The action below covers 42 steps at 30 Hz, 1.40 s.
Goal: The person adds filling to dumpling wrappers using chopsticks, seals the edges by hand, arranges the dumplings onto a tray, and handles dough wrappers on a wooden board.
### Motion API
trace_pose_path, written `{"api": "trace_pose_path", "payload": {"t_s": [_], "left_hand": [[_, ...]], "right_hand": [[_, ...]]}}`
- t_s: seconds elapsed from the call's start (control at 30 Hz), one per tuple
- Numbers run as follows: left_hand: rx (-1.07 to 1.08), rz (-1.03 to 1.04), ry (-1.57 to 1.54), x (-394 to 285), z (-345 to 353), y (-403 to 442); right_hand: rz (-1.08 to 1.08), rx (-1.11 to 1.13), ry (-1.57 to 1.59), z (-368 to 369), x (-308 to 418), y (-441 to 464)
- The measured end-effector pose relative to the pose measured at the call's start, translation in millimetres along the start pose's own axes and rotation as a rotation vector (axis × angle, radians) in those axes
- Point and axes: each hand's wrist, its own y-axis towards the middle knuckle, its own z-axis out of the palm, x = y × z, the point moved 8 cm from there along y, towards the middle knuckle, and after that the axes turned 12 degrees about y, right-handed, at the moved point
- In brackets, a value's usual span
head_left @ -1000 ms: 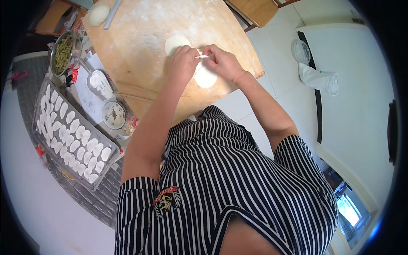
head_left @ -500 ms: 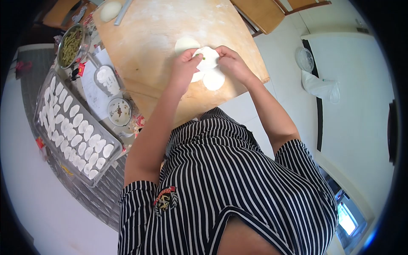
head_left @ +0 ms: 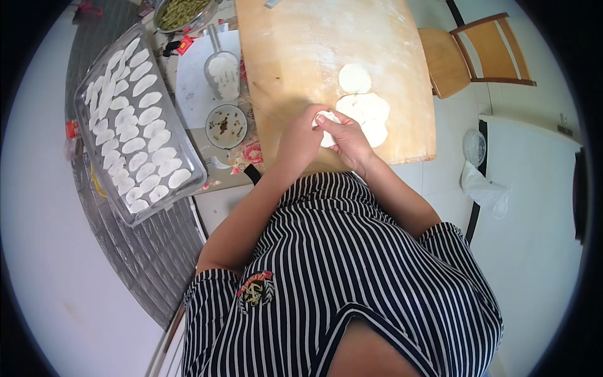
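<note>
Near the front edge of the floured board, my left hand [head_left: 306, 139] and my right hand [head_left: 350, 142] come together around a white dumpling wrapper [head_left: 328, 139]. The wrapper looks folded, and the fingers of both hands are closed on it, thumbs uppermost. Its filling is hidden from view. Right beside my right hand lie several round dough wrappers [head_left: 372, 113] that overlap one another. Another single round wrapper [head_left: 355, 78] lies just beyond them.
Left of the wooden board [head_left: 301, 44] stands a metal tray [head_left: 200, 168] with rows of dumplings. Between them are a flour scoop [head_left: 214, 43], a small bowl with filling remnants [head_left: 226, 125] and a large bowl of green filling [head_left: 181, 14]. A wooden chair [head_left: 443, 63] stands at the right.
The flat wrapper held out between both hands is now folded, and my hands have closed together around it, nearer my body. The view has turned toward the tray side.
</note>
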Motion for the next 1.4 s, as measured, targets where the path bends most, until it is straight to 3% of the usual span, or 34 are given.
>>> {"api": "trace_pose_path", "payload": {"t_s": [0.07,0.13,0.27,0.37,0.47,0.63,0.7,0.73,0.8,0.93,1.07,1.17,1.33,1.4], "left_hand": [[0.002,-0.002,-0.067,22.9,-8.4,-8.5],[0.018,-0.044,-0.410,42.0,-19.5,-19.3],[0.053,-0.128,-0.366,66.0,-47.4,-45.4],[-0.017,-0.113,-0.165,91.3,-64.4,-55.3],[0.002,-0.175,-0.363,114.6,-74.8,-56.9],[-0.255,-0.193,-0.234,176.1,-131.1,-69.1],[-0.415,-0.282,-0.616,206.4,-142.0,-85.2],[-0.409,-0.285,-0.616,215.2,-143.2,-89.3],[-0.246,-0.603,-0.877,247.7,-117.4,-101.9],[-0.161,-0.601,-0.973,260.0,-104.9,-88.7],[-0.099,-0.468,-0.946,250.4,-117.9,-57.7],[0.038,-0.467,-1.024,247.7,-117.8,-45.2],[0.178,-0.483,-1.141,248.9,-110.2,-41.8],[0.184,-0.476,-1.190,248.5,-109.2,-41.7]], "right_hand": [[0.006,0.021,-0.089,19.4,-7.3,-0.2],[0.014,0.062,-0.072,30.2,-24.5,8.0],[0.098,0.053,-0.112,39.8,-58.6,20.9],[0.197,0.047,-0.148,49.5,-78.3,17.6],[0.228,0.090,-0.032,58.5,-92.7,20.2],[0.163,-0.013,0.119,58.7,-80.7,25.1],[0.092,-0.047,0.127,58.9,-72.6,26.5],[0.093,-0.053,0.129,58.9,-74.1,28.6],[0.046,-0.089,0.088,57.2,-73.2,32.6],[0.014,-0.104,0.080,74.5,-77.5,40.9],[-0.096,-0.193,-0.053,96.8,-75.2,46.4],[-0.347,-0.239,-0.361,118.5,-60.1,55.5],[-0.405,-0.207,-0.510,149.2,-68.5,80.4],[-0.427,-0.198,-0.709,157.3,-78.2,88.1]]}}
